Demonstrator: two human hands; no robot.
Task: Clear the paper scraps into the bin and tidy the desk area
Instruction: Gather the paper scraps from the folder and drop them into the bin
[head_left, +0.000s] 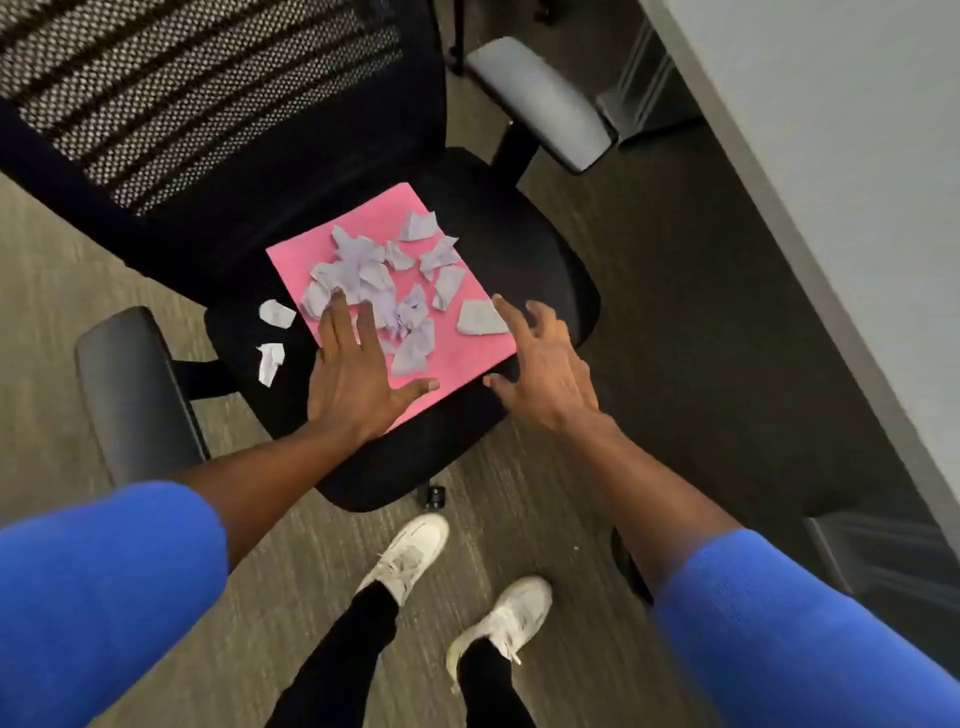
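- Scraps of torn pale paper lie heaped on a pink sheet spread over the black seat of an office chair; most sit toward the sheet's middle and far edge, one larger piece near its right edge
- Two white scraps lie off the sheet, on the bare seat by its left edge, beside the left armrest
- Left hand rests flat on the near left part of the pink sheet, fingers spread apart and reaching into the pile, clamped on nothing
- Right hand hovers at the sheet's near right corner, fingers apart and curled, holding nothing; one fingertip is just beside the larger piece
- Progress, as I judge it: early; the scraps are gathered on the sheet but none has reached a bin; lifting or folding the sheet around them seems the likely way to carry them; the two strays on the seat are also left to collect
- No bin is in view, so where the scraps must go cannot be told
- Only an edge of the pale tabletop shows at the right, cut off by the frame; what lies on it, and how tidy it is, is hidden
- Whether the left thumb grips the sheet's near edge or merely lies on it is hard to make out
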